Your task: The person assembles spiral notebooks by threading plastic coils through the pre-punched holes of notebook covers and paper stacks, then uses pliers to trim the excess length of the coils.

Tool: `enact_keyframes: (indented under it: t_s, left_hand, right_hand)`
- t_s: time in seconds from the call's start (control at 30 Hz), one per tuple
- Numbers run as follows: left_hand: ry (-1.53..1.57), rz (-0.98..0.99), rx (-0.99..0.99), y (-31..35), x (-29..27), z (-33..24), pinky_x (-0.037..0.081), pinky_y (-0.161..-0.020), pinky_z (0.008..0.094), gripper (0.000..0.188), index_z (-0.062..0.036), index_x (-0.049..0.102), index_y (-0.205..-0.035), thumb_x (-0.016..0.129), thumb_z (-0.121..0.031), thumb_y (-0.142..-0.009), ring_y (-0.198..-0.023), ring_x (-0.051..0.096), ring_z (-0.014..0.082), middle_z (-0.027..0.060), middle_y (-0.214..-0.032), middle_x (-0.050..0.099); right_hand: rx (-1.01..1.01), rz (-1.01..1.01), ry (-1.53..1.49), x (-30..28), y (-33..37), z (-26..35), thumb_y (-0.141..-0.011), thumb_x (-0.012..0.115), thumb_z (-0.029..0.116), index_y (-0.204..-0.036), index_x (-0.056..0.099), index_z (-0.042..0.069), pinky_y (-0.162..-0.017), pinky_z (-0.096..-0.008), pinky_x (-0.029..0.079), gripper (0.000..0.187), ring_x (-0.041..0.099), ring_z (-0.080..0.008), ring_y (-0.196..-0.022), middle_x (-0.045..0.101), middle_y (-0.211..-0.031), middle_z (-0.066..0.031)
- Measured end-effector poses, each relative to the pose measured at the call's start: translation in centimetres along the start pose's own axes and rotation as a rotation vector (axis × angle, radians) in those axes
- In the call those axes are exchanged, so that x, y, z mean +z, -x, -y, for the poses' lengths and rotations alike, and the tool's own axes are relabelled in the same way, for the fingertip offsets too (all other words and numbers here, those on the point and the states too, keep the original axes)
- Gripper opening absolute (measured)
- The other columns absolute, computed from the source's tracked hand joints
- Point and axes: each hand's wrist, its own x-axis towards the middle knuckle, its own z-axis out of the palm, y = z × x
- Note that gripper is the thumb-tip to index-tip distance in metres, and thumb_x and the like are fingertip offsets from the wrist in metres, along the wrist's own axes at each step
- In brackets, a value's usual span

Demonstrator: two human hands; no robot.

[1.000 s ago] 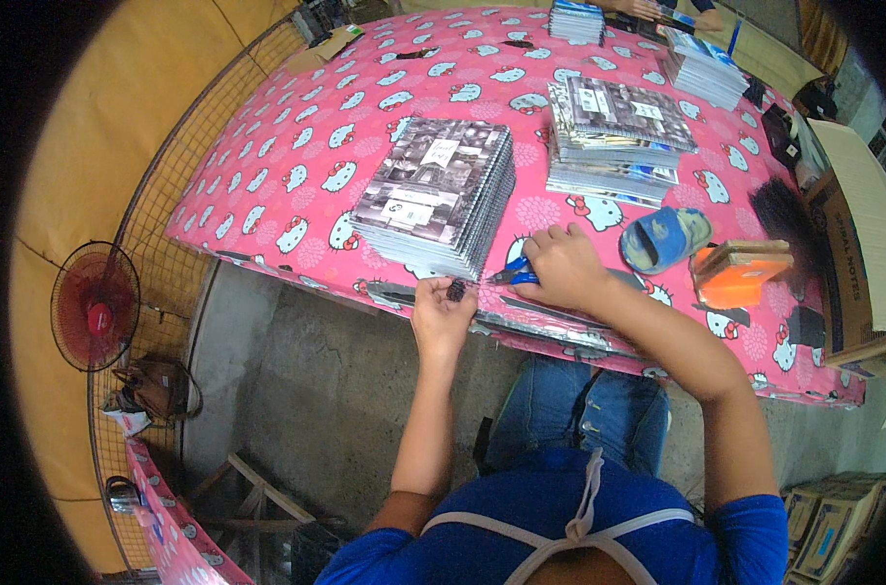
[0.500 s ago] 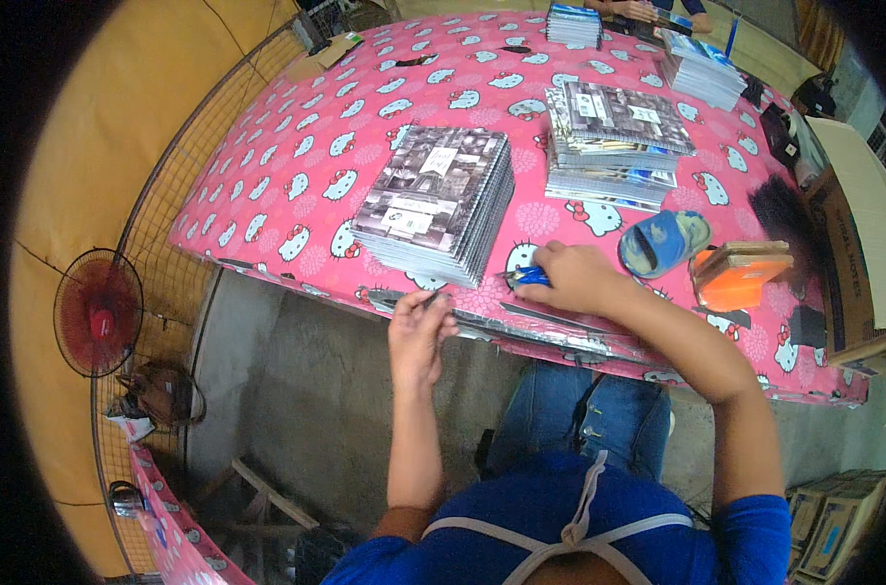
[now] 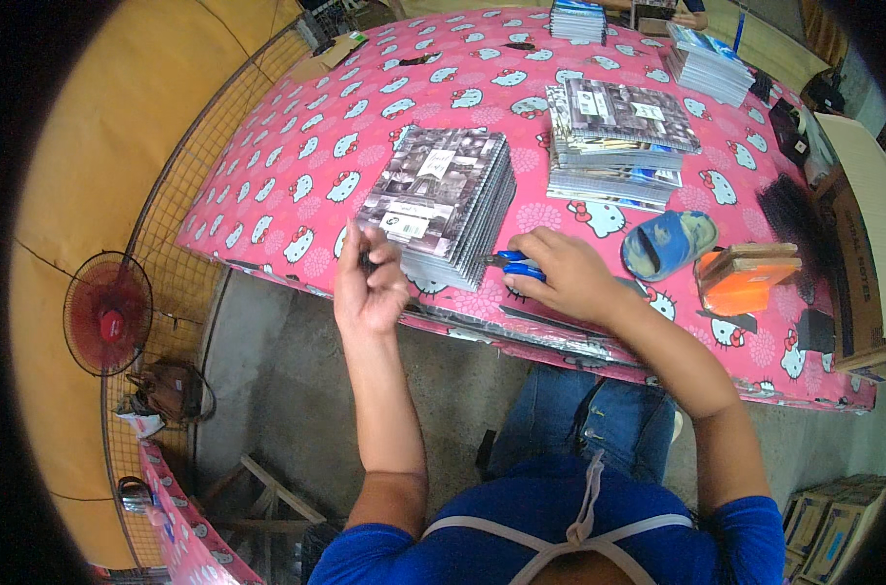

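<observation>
A tall stack of spiral-bound notebooks (image 3: 433,185) with grey, tower-patterned covers stands near the front edge of the pink table. My right hand (image 3: 565,278) lies just right of its front corner, closed around blue-handled pliers (image 3: 521,266); their dark jaws point left toward the coil side of the stack. At the stack's left front corner I hold up my left hand (image 3: 373,283), fingers curled. Something small and dark shows between those fingers, too small to name. Thin dark flat pieces (image 3: 550,320) lie along the table edge below my right hand.
A second notebook stack (image 3: 618,146) is beyond my right hand. A blue slipper (image 3: 667,244), an orange block with wooden pieces (image 3: 745,278), black wire-like strands (image 3: 789,224) and a cardboard box (image 3: 852,263) line the right side. Another person's arm (image 3: 691,18) shows across the table.
My left hand has moved left and up from the table edge to the stack's left front corner. My right hand, with the pliers, has shifted slightly left toward the stack.
</observation>
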Motion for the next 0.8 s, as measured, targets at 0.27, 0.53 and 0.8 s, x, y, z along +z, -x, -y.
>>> enact_keyframes:
  t_s: [0.27, 0.53, 0.8]
  left_hand:
    - [-2.173, -0.053, 0.579, -6.0, 5.2, 5.5, 0.046, -0.054, 0.0306, 0.049, -0.0038, 0.068, -0.093, 0.083, -0.04, -0.064, -0.058, 0.058, 0.0161, 0.0068, -0.066, 0.06]
    - [-2.21, 0.0, 0.611, -6.4, 3.6, 5.5, 0.048, -0.058, 0.0377, 0.045, -0.0058, 0.066, -0.087, 0.082, -0.038, -0.061, -0.062, 0.062, 0.0248, 0.0102, -0.069, 0.063]
    - [-2.353, 0.002, 0.535, -6.1, 4.5, 5.5, 0.048, -0.06, 0.039, 0.045, -0.0078, 0.06, -0.084, 0.082, -0.037, -0.057, -0.065, 0.063, 0.0267, 0.0088, -0.067, 0.062]
  right_hand:
    - [-0.183, -0.229, 0.178, -0.1, -0.9, 0.8, -0.082, 0.063, 0.04, -0.112, 0.058, 0.012, -0.079, -0.0434, 0.039, 0.041, 0.055, -0.0281, -0.093, 0.057, -0.097, -0.0098]
    - [-0.25, -0.208, 0.194, -0.2, -2.0, 0.5, -0.081, 0.065, 0.04, -0.11, 0.059, 0.012, -0.078, -0.0449, 0.042, 0.041, 0.056, -0.0278, -0.089, 0.057, -0.097, -0.0099]
    - [0.64, 0.731, -1.13, -1.4, -4.5, -1.3, -0.091, 0.055, 0.049, -0.103, 0.057, -0.001, -0.042, -0.0312, 0.05, 0.051, 0.064, -0.0193, -0.052, 0.067, -0.079, -0.0153]
